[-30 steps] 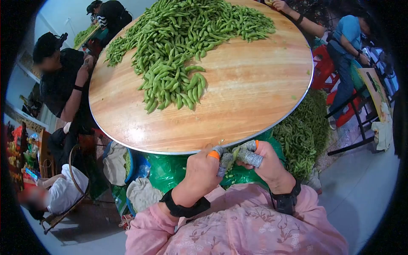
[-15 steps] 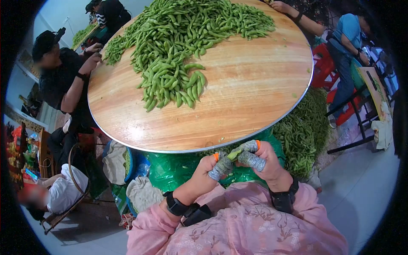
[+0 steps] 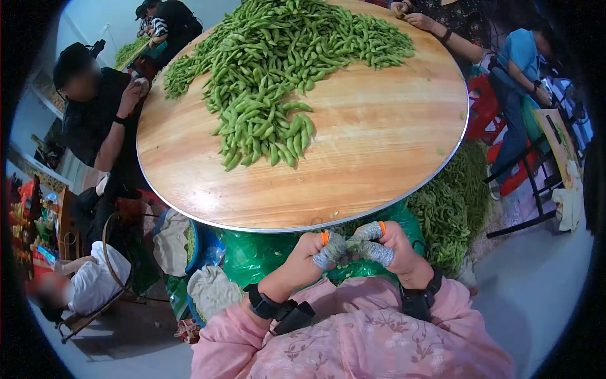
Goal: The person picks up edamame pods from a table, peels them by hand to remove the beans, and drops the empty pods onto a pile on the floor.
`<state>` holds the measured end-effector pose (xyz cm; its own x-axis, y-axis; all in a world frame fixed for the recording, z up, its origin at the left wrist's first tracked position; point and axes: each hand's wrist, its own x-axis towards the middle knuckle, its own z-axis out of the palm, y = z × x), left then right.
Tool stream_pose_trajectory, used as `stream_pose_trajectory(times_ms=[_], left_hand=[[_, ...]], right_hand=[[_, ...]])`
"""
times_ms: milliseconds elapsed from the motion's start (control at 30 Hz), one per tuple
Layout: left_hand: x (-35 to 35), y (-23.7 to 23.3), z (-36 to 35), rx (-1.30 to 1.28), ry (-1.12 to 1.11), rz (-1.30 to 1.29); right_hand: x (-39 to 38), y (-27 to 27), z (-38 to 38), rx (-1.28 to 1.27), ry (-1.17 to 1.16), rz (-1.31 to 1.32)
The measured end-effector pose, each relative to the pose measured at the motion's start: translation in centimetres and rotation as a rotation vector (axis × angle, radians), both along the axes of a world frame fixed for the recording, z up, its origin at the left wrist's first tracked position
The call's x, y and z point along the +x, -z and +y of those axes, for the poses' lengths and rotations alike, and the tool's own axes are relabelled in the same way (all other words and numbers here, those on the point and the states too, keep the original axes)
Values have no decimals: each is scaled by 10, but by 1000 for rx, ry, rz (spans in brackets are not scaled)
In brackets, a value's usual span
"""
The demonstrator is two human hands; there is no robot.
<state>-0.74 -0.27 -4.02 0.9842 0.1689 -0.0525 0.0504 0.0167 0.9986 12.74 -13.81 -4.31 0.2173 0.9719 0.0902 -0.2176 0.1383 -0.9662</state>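
Observation:
My left hand point(image 3: 317, 251) and my right hand point(image 3: 386, 245) meet just below the near edge of the round wooden table point(image 3: 372, 151). Grey wraps cover the fingers and thumbs, with orange bands on some of them. Both hands are closed with their fingertips together; a small greenish piece between them is mostly hidden, and I cannot make out what each hand holds. A large heap of green pods point(image 3: 278, 57) lies on the far part of the table, its tongue reaching toward me.
Green plastic point(image 3: 252, 256) hangs under the table edge. More pods point(image 3: 451, 215) are heaped at the right below the table. Cloth-covered tubs point(image 3: 173, 243) stand at lower left. Co-workers point(image 3: 95, 114) are around the table, and a person sits in a chair at lower left.
The green pod seen between my fingers is now mostly hidden, and my hands are slightly lower. The co-worker's hand on the left has lifted. A second hand shows at the far right edge.

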Motion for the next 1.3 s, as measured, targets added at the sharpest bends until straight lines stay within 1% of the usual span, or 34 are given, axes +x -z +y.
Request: stream_pose_trajectory(times_ms=[33,100,167,233,300,367,400,467,500,567,600,667,700,767,833,900,967,1067,1133,1233,1267,1300], left_hand=[[-2,1,2,-150,35,58],[-1,3,2,-115,16,81],[-4,5,-2,-92,0,116],[-3,1,-5,56,-77,-18],[-1,2,-10,5,-112,-33],[1,4,-11,314,-187,-131],[-1,7,-10,313,-186,-130],[-7,12,-8,611,-148,123],[-8,12,-8,610,-148,125],[-8,11,-9,761,-147,189],[-8,11,-9,760,-146,190],[-8,13,-13,874,-199,116],[-7,11,-14,874,-199,117],[-4,2,-17,962,-170,210],[-3,-4,-18,999,-138,239],[-3,-7,-20,1033,-105,268],[-6,-9,-19,980,-37,261],[-5,-16,-19,1045,-35,289],[-4,-16,-17,1065,-36,271],[-5,-12,-16,1082,-44,234],[-5,-11,-16,1080,-51,211],[-5,-11,-17,1081,-50,210]], right_hand=[[1,1,0,2,-2,-1],[2,2,0,-73,-39,10],[0,3,3,-89,-16,56],[1,3,3,-107,15,100],[1,0,0,-162,38,108],[0,-8,0,-173,25,78],[-1,-10,0,-170,24,94],[0,-9,1,-170,20,113],[1,-9,1,-180,-2,110],[2,-9,2,-191,-25,108],[1,-10,3,-181,-24,113],[0,-9,4,-172,-24,119],[-1,-5,4,-162,-18,101],[-4,-4,5,-152,-11,82],[-8,-7,6,-152,86,105],[-4,-16,4,-157,64,104],[-3,-20,2,-161,40,104],[-4,-21,0,-200,43,129],[-1,-21,-1,-196,-14,41],[-1,-19,0,-153,-13,23],[-3,-19,1,-153,-12,22],[-6,-19,2,-172,10,74]])
